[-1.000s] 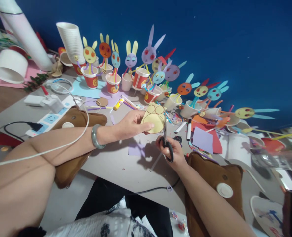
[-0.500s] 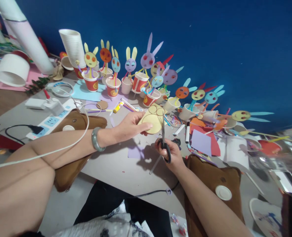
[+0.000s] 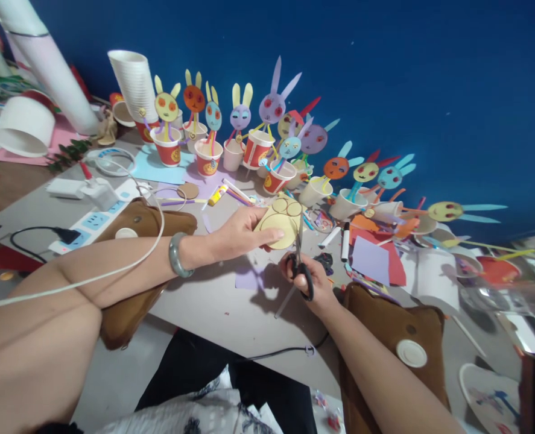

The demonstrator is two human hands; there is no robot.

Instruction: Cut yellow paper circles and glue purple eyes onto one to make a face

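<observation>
Pinched in my left hand [image 3: 242, 232] is a piece of yellow paper [image 3: 280, 228] with circles drawn on it, one large and others small. My left thumb lies on top of the sheet; the other fingers are mostly hidden beneath. My right hand [image 3: 315, 283] is closed round the black handles of a pair of scissors [image 3: 302, 277]. The blades point up and away from me, along the right edge of the yellow paper. Below the hands a purple paper piece [image 3: 248, 277] lies on the grey table [image 3: 231, 325].
Paper rabbit figures in cups [image 3: 258, 149] stand in a row along the blue wall. Left are a power strip [image 3: 93, 222] and a white cable [image 3: 113, 271]. Brown cushions [image 3: 394, 337] lie under both forearms. Markers [image 3: 345, 241] and purple and red paper [image 3: 370, 259] lie right.
The yellow paper has turned and shifted slightly, and its right edge now looks trimmed closer to the drawn circles. The scissors' handles sit a little wider apart. The view has shifted slightly.
</observation>
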